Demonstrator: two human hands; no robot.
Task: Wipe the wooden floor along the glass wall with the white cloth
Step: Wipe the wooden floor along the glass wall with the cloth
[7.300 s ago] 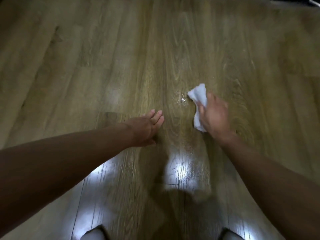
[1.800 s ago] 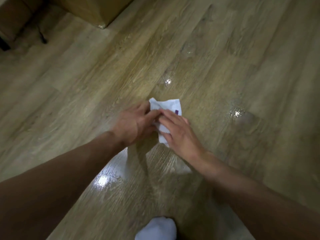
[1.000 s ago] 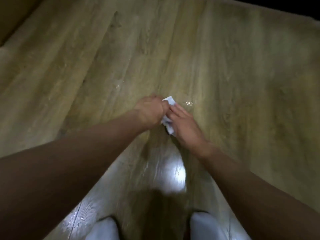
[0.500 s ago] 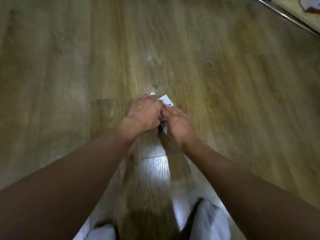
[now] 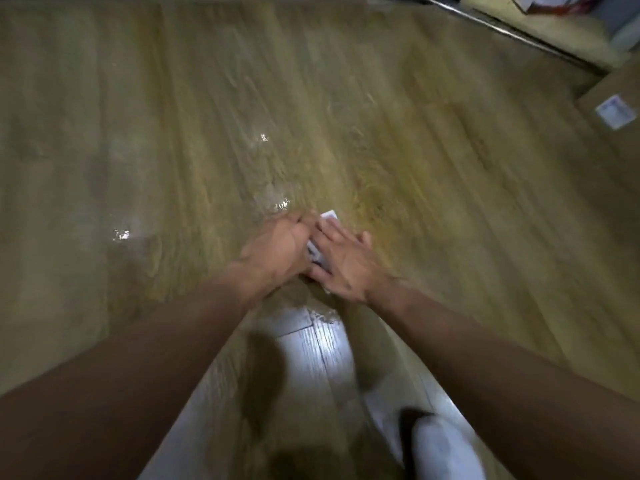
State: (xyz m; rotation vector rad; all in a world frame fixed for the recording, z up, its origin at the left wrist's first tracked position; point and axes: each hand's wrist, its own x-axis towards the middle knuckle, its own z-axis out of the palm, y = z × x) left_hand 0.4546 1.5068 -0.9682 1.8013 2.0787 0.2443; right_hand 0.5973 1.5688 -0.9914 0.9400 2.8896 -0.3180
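The white cloth [image 5: 327, 217] lies on the wooden floor [image 5: 415, 174], mostly hidden under my two hands; only a corner and a strip between them show. My left hand [image 5: 280, 245] has its fingers curled onto the cloth's left side. My right hand [image 5: 343, 265] lies flat on the cloth with straight fingers, pressing it to the floor. The frame is blurred by motion.
Wet shiny spots [image 5: 277, 202] sit on the floor just ahead of my hands and to the left [image 5: 121, 234]. A metal floor rail [image 5: 502, 29] runs across the top right. A brown cardboard box [image 5: 616, 112] stands at the right edge. My white sock [image 5: 440, 448] is at the bottom.
The view has swung so the rail and the box at the right have come further into sight. My right hand has flattened over the cloth; both hands stay together on it.
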